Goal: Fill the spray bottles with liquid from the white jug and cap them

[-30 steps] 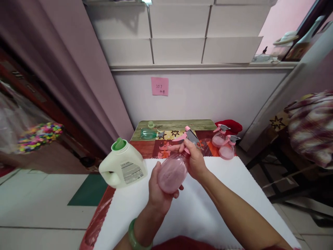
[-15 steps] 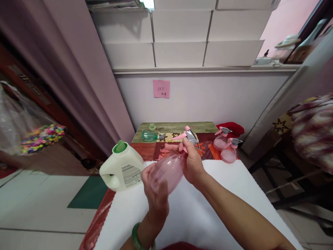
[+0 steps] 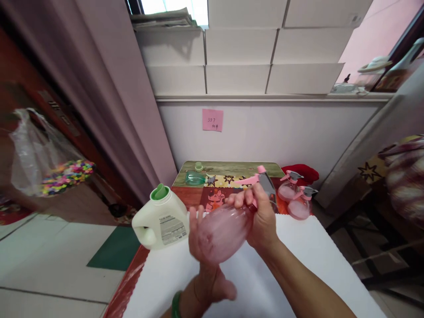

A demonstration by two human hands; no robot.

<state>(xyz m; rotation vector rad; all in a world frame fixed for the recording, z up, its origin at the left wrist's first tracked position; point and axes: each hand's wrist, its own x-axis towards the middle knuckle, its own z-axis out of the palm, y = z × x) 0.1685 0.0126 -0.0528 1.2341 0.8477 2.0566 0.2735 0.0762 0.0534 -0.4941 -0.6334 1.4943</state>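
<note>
A pink translucent spray bottle (image 3: 225,234) with a pink and grey trigger head is held tilted over the white table cover, its base toward me. My right hand (image 3: 261,216) wraps round its neck just below the trigger. Against the bottle's lower left side rests my left hand (image 3: 202,251), fingers stretched and thumb spread away, not gripping it. A green bangle circles the left wrist. Left of the hands stands a cream jug (image 3: 162,221) with a green spout and its cap off.
Two pink spray bottles (image 3: 299,206) stand at the right of the table beside a red cloth item (image 3: 306,174). A green spray bottle (image 3: 195,178) lies at the back, near a small green cap (image 3: 198,166). A plastic bag of colourful pieces (image 3: 66,176) hangs at left.
The bottle has moved right and nearer, and tipped closer to level. My left hand has loosened from round its body, with the thumb now away. My right hand still holds the neck.
</note>
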